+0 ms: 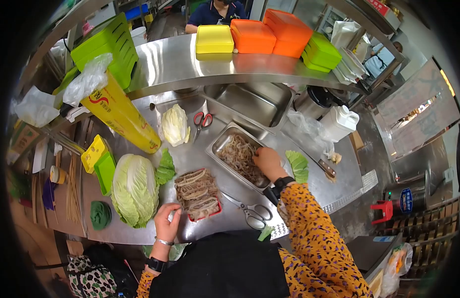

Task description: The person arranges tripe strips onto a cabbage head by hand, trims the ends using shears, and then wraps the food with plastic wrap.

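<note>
My right hand reaches into a steel pan of grey-brown shredded strips that look like tripe. Its fingers are bent down onto the strips, their tips partly hidden. Left of the pan lies a small red-edged tray, covered with rows of similar strips. Beside this tray's lower left corner is my left hand, fingers loosely curled and thumb apart, with nothing visible in it. Grey-handled scissors lie right of the tray.
Left stand a napa cabbage and a yellow film box. Farther back are a smaller cabbage, red-handled scissors and a deep steel pan. A knife lies right, near a white jug. A person is behind the shelf.
</note>
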The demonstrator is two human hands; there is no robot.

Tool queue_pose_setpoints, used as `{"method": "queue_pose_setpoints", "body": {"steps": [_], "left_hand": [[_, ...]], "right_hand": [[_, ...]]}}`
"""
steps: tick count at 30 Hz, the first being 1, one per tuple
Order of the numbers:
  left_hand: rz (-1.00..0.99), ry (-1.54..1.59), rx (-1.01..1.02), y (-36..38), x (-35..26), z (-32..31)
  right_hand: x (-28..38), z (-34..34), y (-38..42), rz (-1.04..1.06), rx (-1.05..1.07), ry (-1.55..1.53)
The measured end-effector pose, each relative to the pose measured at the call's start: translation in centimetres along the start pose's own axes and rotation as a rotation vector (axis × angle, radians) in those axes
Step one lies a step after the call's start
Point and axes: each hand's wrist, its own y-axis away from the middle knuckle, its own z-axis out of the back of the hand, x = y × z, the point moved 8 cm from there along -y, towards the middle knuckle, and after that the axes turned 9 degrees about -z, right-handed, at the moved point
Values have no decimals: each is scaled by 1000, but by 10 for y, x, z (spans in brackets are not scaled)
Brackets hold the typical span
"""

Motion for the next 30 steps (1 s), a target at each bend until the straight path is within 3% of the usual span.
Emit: {"method": "queue_pose_setpoints", "body": {"steps": [4, 6, 7, 9, 11, 13, 16, 20, 22, 23, 24, 26, 29, 30], "left_hand": [[19, 14, 3, 0, -5, 5], [-1, 16, -9, 1, -10, 10], [1, 23, -12, 3, -9, 11], [35, 62, -33, 5, -2, 13], [36, 87, -27, 2, -3, 9], [7, 104, -32, -6, -11, 9], [-52, 114, -33, -24, -28, 5], [-133, 168, 12, -51, -51, -6], [5, 330, 49, -74, -60, -22], [-80, 280, 85, -84, -65, -31], [1, 429, 115, -93, -63, -47], [161, 704, 161, -110, -70, -85], [268, 919, 198, -124, -83, -125], [357, 1124, 260, -120, -77, -146]], "right_hand": [[1, -7, 0, -79, 39, 37], [-10, 11, 2, -94, 12, -399], [-16, 13, 1, -93, 12, -391], [-32, 16, -3, -150, 121, -794], [-36, 36, -3, -50, 69, -758], [-25, 58, 10, -179, 275, -1006], [-2, 100, 23, -94, 300, -1110], [22, 141, 36, 91, 269, -979], [33, 148, 40, 227, 200, -821], [44, 159, 55, 132, 284, -823], [52, 166, 65, 158, 286, -856], [62, 157, 69, 438, 166, -827], [82, 143, 93, 437, 266, -900], [87, 140, 101, 420, 246, -815]]}}
